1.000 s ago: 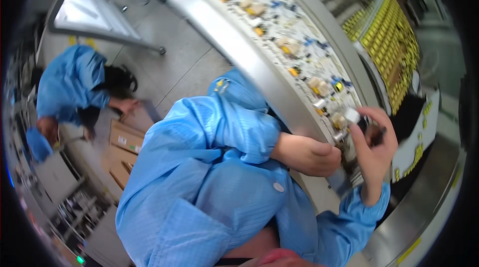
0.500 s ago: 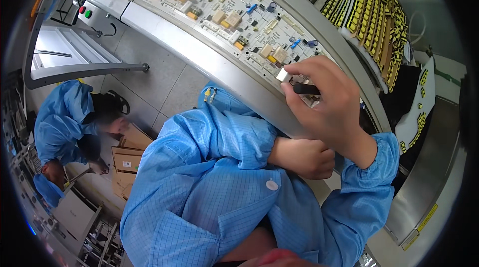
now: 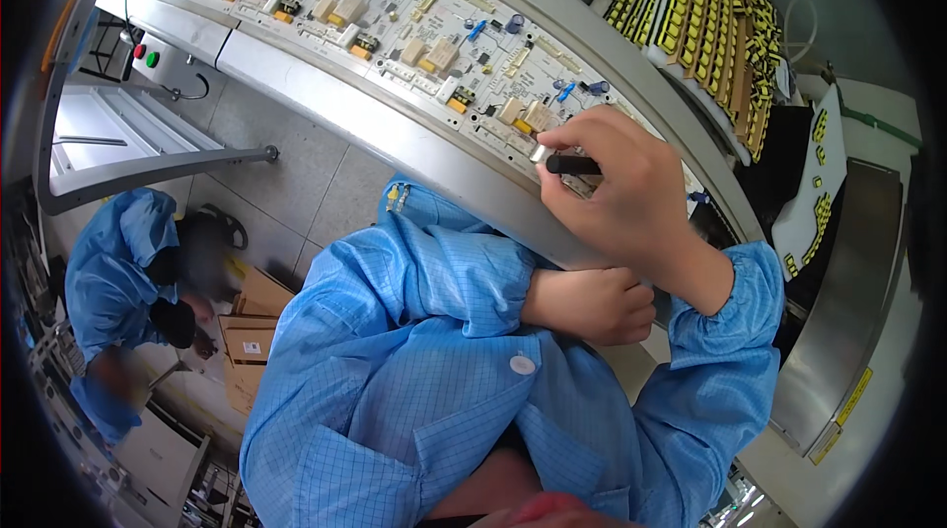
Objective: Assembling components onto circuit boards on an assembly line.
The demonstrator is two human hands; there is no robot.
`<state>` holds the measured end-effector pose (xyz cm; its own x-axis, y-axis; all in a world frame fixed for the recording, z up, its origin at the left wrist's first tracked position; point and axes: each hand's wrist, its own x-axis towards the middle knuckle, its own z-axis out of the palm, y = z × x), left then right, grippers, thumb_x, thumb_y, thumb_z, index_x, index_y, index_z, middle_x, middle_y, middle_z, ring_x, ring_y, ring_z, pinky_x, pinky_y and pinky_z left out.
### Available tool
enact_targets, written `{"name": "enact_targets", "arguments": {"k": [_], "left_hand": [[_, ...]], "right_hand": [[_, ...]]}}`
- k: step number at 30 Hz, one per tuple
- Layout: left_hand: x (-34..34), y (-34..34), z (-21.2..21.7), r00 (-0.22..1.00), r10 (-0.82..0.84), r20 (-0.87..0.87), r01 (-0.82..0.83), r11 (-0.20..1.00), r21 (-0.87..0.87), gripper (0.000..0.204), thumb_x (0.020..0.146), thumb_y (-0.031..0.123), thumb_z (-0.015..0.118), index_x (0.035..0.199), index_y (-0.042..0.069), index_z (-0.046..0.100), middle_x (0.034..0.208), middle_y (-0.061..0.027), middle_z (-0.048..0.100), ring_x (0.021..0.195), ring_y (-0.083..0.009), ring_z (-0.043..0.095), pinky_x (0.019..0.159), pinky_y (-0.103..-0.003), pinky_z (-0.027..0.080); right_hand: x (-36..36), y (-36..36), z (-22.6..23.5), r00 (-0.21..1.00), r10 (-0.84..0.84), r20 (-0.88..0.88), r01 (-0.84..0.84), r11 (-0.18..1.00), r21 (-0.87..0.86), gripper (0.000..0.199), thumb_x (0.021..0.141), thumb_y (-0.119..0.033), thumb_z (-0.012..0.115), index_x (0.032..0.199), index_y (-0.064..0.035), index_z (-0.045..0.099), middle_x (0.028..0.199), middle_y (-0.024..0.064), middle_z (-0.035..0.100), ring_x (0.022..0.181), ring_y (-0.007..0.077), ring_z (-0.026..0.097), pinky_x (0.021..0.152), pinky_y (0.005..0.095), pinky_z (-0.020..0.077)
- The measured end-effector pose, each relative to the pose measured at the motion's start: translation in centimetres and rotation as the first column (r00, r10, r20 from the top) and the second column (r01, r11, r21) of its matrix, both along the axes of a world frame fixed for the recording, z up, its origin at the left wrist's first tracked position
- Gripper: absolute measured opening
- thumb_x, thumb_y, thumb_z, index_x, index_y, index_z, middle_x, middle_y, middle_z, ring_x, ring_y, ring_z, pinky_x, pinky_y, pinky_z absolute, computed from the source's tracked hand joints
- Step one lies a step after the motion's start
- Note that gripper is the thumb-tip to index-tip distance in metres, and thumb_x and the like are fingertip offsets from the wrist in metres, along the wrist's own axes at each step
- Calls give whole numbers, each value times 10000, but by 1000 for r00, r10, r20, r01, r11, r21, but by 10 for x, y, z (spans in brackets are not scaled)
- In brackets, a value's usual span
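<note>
My right hand (image 3: 626,188) is closed over the near side of the circuit boards at the conveyor's right part. Thumb and index finger pinch a small white block (image 3: 540,154). A short black rod (image 3: 572,165), like a pen end, sticks out of the same grip just behind it. Under the fingers lies a white circuit board (image 3: 513,138) with tan, yellow and blue parts; the hand hides some of it. My left hand (image 3: 600,307) is a loose fist below the conveyor edge, near my right wrist, and nothing shows in it.
A metal conveyor rail (image 3: 365,123) runs along the boards' near side. Many yellow-and-black parts (image 3: 691,25) stand in rows at the far right. A white sheet (image 3: 804,202) bears more of them. To the left, a co-worker (image 3: 123,262) bends beside cardboard boxes (image 3: 247,336).
The whole view has turned slightly. My right hand keeps its pinch near the same board, the black rod now closer to the white block. The co-worker at left has shifted posture.
</note>
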<state>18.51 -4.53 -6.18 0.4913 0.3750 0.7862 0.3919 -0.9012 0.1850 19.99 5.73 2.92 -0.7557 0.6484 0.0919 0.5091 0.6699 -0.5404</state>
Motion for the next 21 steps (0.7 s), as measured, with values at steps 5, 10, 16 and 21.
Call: {"name": "enact_targets", "arguments": {"k": [5,10,16,21], "left_hand": [[-1,1,1,1000,13,-26,-13,1000,7,109,778,237,619,793,139,573,795,18,523,780,-157,527,713,-311,463],[-4,1,5,999,6,-46,-6,1000,5,90,774,217,618,810,141,588,807,14,532,797,-161,538,708,-314,469],[-21,1,17,985,-168,-51,163,983,-83,177,758,196,617,922,130,627,828,7,533,784,-168,528,730,-331,471],[-92,-11,79,926,-349,-146,308,919,-245,323,745,172,636,1056,87,645,820,-13,517,777,-189,514,662,-310,415]], "right_hand": [[1,-1,1,1000,-3,20,2,998,60,202,695,-68,729,895,-61,696,845,57,679,728,221,695,616,308,555],[7,-3,-5,1000,8,-4,-8,998,70,216,695,-76,732,909,-75,698,835,47,682,722,224,691,615,312,552],[32,-7,21,996,-75,-47,81,990,117,239,762,-165,755,970,-74,680,874,70,662,793,247,677,650,336,547],[138,12,71,760,-615,-209,646,748,151,217,831,-157,757,1023,-69,708,896,70,681,831,183,668,748,281,514]]}}
